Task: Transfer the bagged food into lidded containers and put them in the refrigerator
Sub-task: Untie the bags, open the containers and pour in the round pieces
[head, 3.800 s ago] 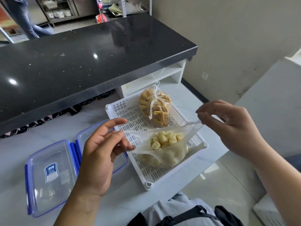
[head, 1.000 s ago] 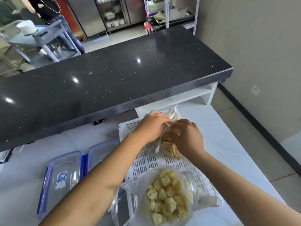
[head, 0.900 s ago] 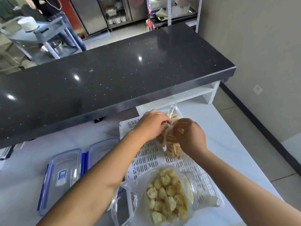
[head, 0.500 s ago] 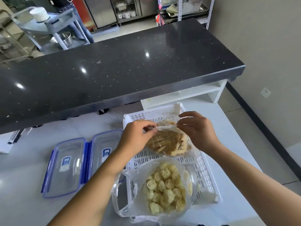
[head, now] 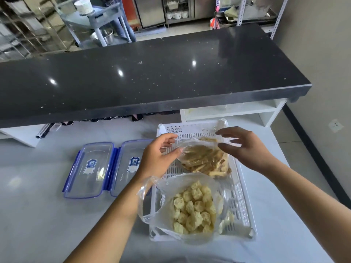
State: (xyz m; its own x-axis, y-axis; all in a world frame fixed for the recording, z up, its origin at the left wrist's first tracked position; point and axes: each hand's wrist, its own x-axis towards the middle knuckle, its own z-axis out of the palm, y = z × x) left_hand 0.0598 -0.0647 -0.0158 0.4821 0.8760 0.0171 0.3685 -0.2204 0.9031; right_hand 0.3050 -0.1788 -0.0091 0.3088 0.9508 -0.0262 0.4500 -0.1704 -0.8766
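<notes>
– On the pale table, what sits where?
– A white slotted tray stands at the right, and both bags of food lie in it. The bag of brown strips is in the far half. The bag of pale puffs is in the near half, its mouth wide open and its loose plastic spilling over the tray's left rim.
– And the containers?
– Two clear ones with blue rims, lids on, side by side and touching, left of the tray. The left container is in full view. The right container lies just beside the tray, its near corner hidden behind the forearm.
– What about the hands?
– Both are at the bag of brown strips. The left hand has its thumb against the bag's left edge, fingers loosely curved above it. The right hand is spread, thumb and fingers well apart, with the bag's upper edge in the gap.
– Do they grip the plastic?
– I cannot tell for either: the film is clear and the fingers are blurred.
– Anything behind?
– A black speckled counter overhangs the table's far side
</notes>
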